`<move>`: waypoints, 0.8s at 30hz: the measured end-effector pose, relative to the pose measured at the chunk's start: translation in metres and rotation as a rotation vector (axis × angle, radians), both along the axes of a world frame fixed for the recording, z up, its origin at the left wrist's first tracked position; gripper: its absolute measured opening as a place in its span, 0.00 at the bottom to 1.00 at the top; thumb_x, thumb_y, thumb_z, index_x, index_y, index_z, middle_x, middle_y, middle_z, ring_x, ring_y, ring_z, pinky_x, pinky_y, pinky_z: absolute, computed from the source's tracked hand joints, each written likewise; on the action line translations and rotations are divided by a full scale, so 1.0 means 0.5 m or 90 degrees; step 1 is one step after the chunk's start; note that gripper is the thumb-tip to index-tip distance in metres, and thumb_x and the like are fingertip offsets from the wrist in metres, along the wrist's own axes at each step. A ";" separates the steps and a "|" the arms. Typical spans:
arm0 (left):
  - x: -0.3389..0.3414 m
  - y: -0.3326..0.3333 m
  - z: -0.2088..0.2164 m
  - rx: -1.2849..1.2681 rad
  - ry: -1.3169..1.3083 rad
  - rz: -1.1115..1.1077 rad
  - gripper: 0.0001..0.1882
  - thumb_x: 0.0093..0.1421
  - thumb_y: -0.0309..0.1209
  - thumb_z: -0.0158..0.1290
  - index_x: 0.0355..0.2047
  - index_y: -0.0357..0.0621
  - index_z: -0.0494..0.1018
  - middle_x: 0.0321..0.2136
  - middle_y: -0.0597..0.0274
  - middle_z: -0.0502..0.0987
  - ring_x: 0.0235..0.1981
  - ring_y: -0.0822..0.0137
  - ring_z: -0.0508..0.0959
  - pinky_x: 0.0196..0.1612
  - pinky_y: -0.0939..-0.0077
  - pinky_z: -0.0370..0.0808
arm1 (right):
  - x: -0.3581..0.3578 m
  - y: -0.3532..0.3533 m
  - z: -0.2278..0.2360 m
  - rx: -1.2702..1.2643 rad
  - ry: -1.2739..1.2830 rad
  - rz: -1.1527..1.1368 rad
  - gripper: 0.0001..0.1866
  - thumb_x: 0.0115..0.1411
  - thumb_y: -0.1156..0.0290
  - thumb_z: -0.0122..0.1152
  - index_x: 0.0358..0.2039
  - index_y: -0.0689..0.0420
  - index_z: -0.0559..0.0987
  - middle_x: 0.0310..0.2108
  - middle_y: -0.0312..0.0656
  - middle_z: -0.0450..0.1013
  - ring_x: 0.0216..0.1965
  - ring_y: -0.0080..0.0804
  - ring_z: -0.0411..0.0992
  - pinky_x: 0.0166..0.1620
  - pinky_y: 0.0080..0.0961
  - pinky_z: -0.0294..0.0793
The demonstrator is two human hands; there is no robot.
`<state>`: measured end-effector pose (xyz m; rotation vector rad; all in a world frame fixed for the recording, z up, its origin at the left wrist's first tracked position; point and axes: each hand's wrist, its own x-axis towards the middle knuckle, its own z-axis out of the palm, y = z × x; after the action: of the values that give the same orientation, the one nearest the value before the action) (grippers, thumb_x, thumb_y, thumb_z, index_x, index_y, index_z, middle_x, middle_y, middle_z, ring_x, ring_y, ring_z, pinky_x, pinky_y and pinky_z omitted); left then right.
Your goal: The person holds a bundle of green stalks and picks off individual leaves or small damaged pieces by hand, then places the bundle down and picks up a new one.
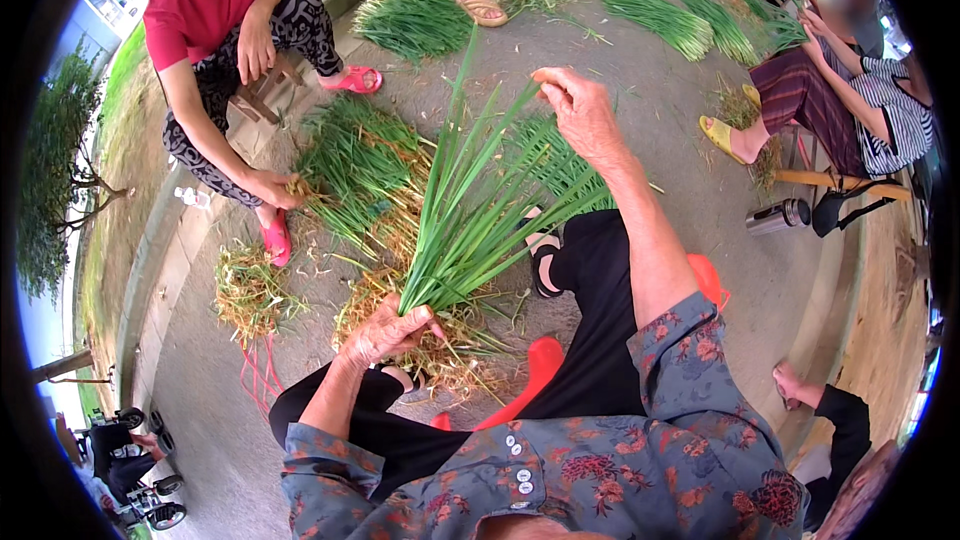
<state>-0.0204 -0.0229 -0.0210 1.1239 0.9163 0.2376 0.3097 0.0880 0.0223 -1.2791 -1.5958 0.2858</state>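
My left hand (385, 332) is closed round the lower end of a bunch of garlic chives (455, 240), whose long flat green leaves fan upward and to the right. Raised above the bunch on the right, my right hand (585, 115) pinches the tip of a leaf between thumb and finger. Just beyond the bunch lies a heap of untrimmed chives (360, 160) with yellowed ends. Below my left hand, withered brown scraps (455, 365) are piled on the ground. More green chives (565, 170) lie behind the bunch, partly covered by it.
Across to the left, a person in red (215, 0) sits on a low wooden stool, one hand at the heap. Trimmed chives (655, 15) lie in rows farther off. At right, another seated person (880, 110) handles chives near a steel flask (780, 217). A red stool (530, 380) is under me.
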 end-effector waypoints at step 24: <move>0.005 0.008 0.024 -0.028 0.067 -0.022 0.33 0.51 0.61 0.47 0.22 0.36 0.73 0.05 0.75 0.52 0.07 0.80 0.52 0.12 0.82 0.46 | -0.038 -0.017 0.045 0.044 -0.132 -0.012 0.11 0.59 0.73 0.46 0.43 0.48 0.71 0.28 0.42 0.70 0.28 0.39 0.71 0.29 0.31 0.70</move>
<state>-0.0180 -0.0188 -0.0088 1.1189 0.9896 0.1308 0.2909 0.0793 0.0450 -1.3021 -1.7518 0.0868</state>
